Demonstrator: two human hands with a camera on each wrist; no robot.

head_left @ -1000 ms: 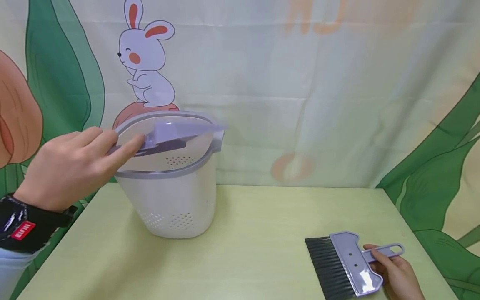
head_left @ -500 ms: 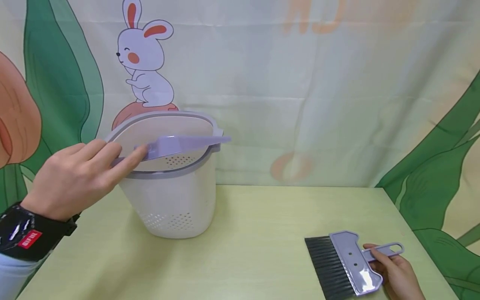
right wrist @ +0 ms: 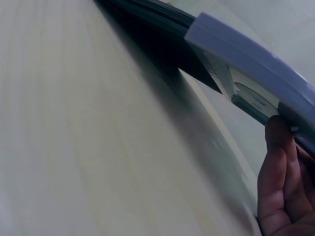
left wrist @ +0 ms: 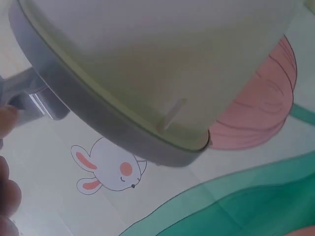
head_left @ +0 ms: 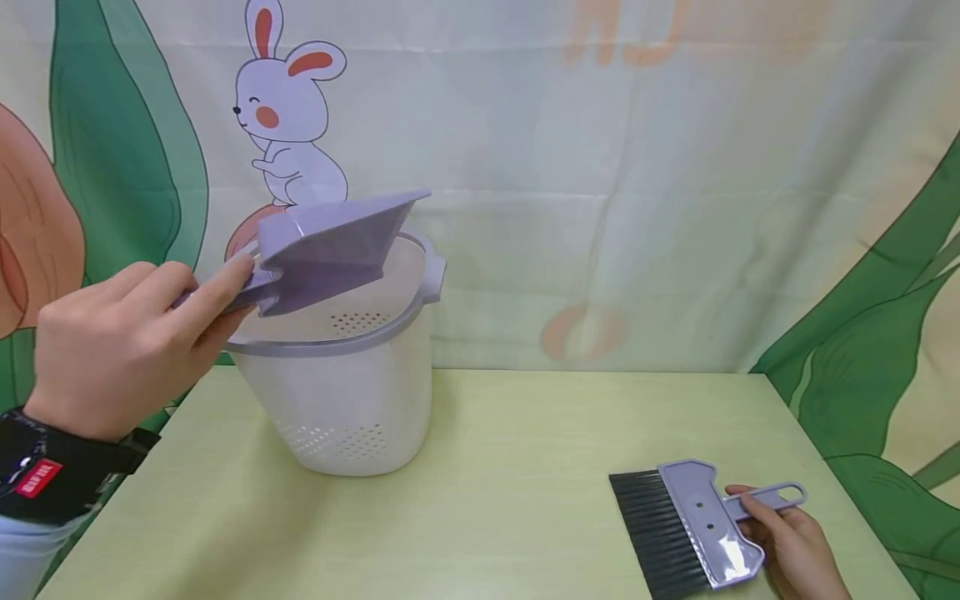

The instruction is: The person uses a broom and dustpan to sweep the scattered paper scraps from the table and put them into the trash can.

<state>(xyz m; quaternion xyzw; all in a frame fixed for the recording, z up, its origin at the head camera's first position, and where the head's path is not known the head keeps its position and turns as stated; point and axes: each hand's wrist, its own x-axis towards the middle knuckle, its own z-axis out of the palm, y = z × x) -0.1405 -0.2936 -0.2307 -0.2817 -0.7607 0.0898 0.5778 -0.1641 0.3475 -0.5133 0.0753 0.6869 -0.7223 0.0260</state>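
Note:
My left hand [head_left: 123, 350] grips the handle of a purple dustpan [head_left: 330, 250]. The pan is tilted over the mouth of a white basket [head_left: 352, 392] with a purple-grey rim; its inside is angled toward the basket. In the left wrist view the basket's rim [left wrist: 98, 108] fills the upper part, with the dustpan [left wrist: 37, 96] and my fingers [left wrist: 7, 196] at the left edge. My right hand [head_left: 798, 542] holds a purple brush [head_left: 708, 529] with black bristles by its handle. In the right wrist view the brush [right wrist: 251, 59] is just above the table, fingers [right wrist: 280, 167] beneath its handle.
The pale wooden table [head_left: 487, 500] stretches between basket and brush. Behind its far edge hangs a curtain [head_left: 600, 208] printed with a rabbit [head_left: 292, 108] and leaves. The basket stands at the back left.
The dustpan dipped into the basket's mouth half a second ago, then rose and tipped so its underside and hollow show. The basket and the right hand with the brush stayed in place.

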